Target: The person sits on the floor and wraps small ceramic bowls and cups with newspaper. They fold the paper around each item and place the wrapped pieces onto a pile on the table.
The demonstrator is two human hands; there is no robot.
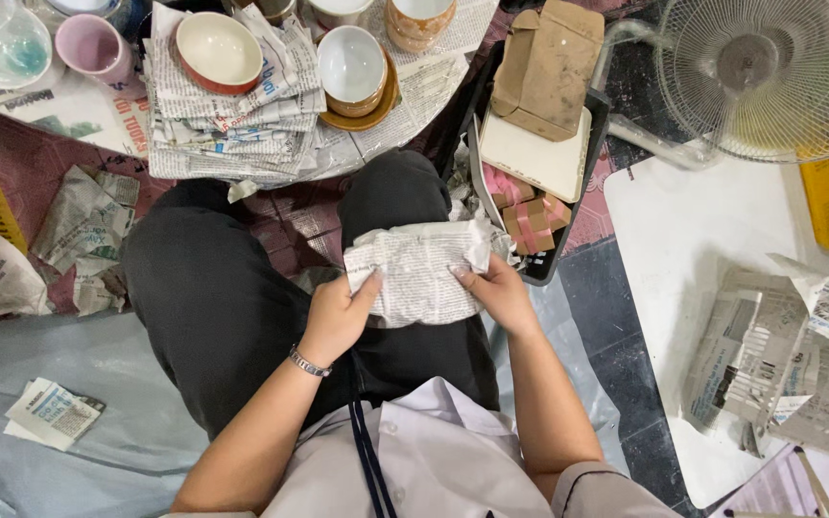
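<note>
While the newspaper-wrapped bundle [419, 271] rests on the right thigh at centre, left hand [336, 317] grips its 9 o'clock edge and right hand [499, 291] its 3 o'clock edge, fingers curled on paper — contents hidden; bowls [218, 50] sit at 11 o'clock — fan [769, 72] cropped at 2 o'clock

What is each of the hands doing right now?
Left hand: closed on the newspaper bundle.
Right hand: closed on the same bundle.

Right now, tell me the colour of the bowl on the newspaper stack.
Cream inside, reddish-brown rim: the bowl, head view.
</note>
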